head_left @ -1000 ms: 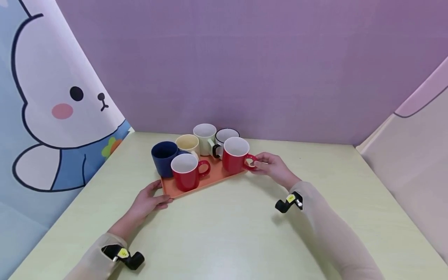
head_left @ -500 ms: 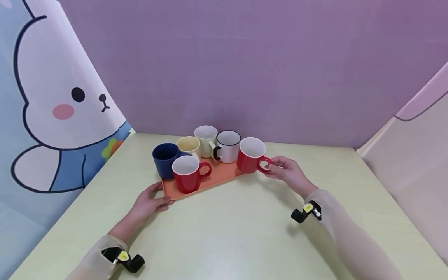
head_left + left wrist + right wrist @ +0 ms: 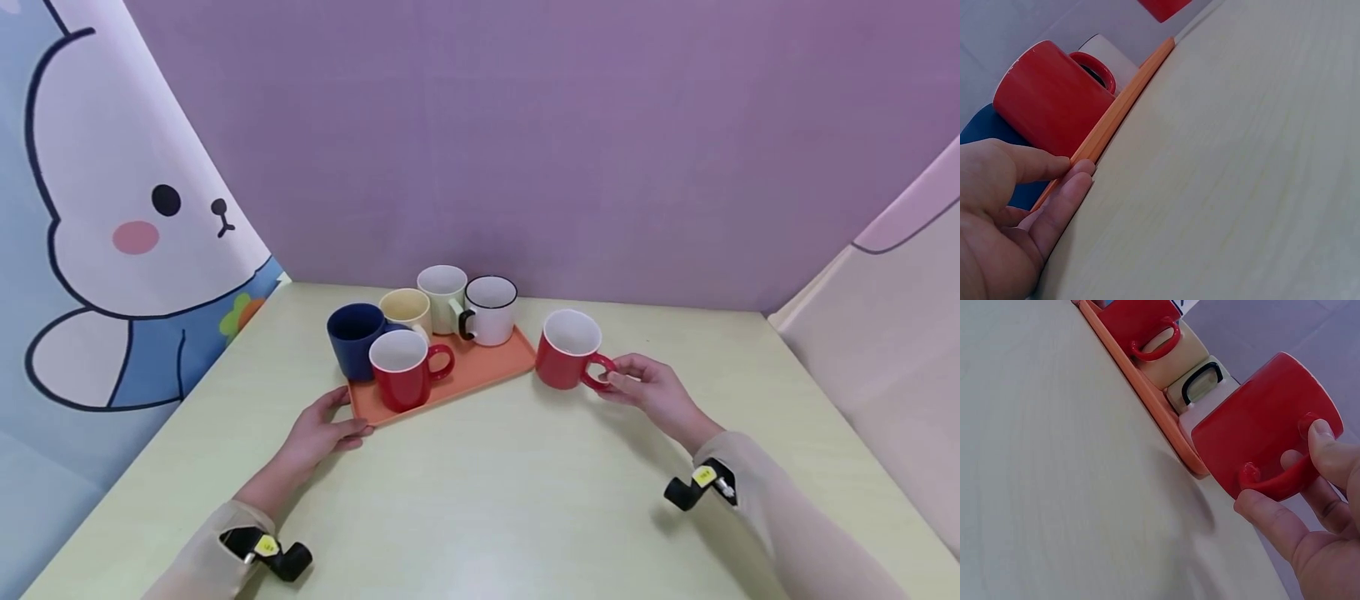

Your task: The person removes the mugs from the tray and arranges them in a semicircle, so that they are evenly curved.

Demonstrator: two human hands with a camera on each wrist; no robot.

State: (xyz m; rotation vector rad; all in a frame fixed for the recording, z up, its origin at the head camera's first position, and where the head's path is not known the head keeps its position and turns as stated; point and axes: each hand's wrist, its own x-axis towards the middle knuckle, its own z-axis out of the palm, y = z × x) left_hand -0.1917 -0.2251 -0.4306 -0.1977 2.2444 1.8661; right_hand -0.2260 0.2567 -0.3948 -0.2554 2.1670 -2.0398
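Note:
My right hand [image 3: 651, 390] holds a red mug [image 3: 564, 367] with a white inside by its handle. The mug is just past the right end of an orange tray [image 3: 480, 375]; in the right wrist view its shadow lies apart from it on the table. My left hand [image 3: 318, 431] pinches the tray's near left corner, thumb on the rim and fingers below it [image 3: 1066, 200]. Upright on the tray stand a second red mug [image 3: 401, 383], a navy mug [image 3: 348, 337], a yellow mug [image 3: 406, 307], a pale green mug [image 3: 442, 292] and a white mug [image 3: 497, 321] with black rim and handle.
The pale wooden table [image 3: 465, 500] stretches in front of the tray and to its right. Behind it rises a purple backdrop [image 3: 525, 150]. A cartoon-printed panel [image 3: 105, 275] borders the left side, and a light panel [image 3: 892, 350] the right.
My right hand has carried the red mug rightward, from over the tray's right end to beyond it. The white mug behind is now uncovered. My left hand stays at the tray corner.

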